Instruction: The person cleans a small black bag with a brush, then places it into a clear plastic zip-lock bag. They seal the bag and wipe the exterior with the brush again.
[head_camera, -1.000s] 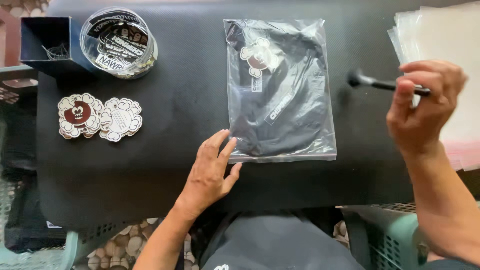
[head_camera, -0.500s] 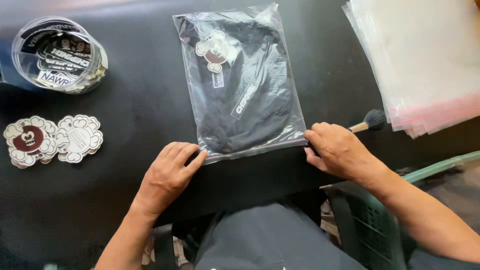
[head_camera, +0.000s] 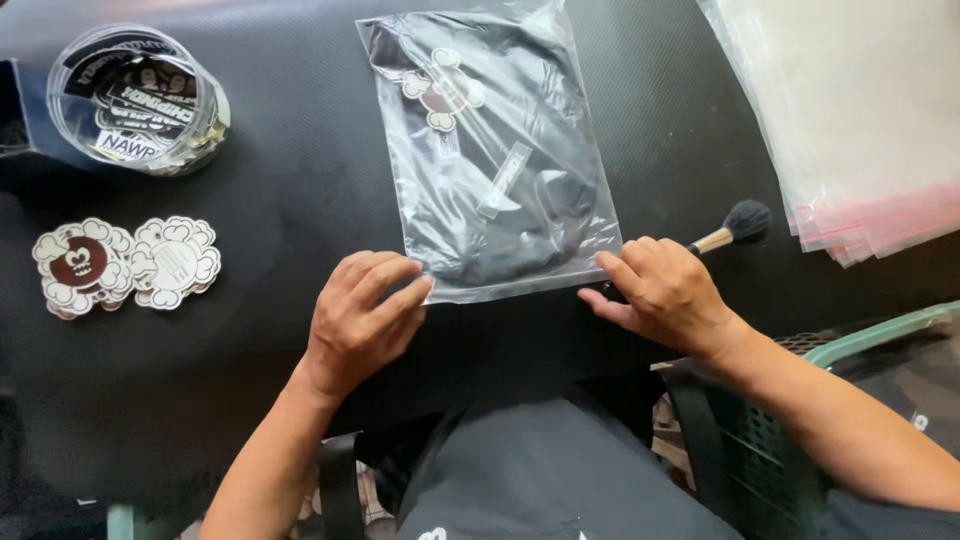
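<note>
Clear plastic bag (head_camera: 490, 160) with a dark folded garment inside lies flat on the black worktop (head_camera: 300, 300), mid-way across and closer to the near edge. Its long axis runs from the near edge toward the far edge, leaning a little left at the far end; the open mouth sits at the near end, by the person.

Left hand (head_camera: 360, 320) comes in from the near edge, palm down, fingers loosely curled, fingertips pressing the bag's near left corner. It holds nothing. Right hand (head_camera: 665, 290) is palm down too, fingers bent, tips at the bag's near right corner, and it lies over the handle of a makeup-style brush (head_camera: 735, 225), whose dark bristles stick out toward the right edge.

Off to the right edge, a stack of empty clear bags (head_camera: 850, 120). Far left corner, a round clear tub of stickers (head_camera: 135, 100); nearer along the left edge, two flower-shaped stickers (head_camera: 125, 265).
</note>
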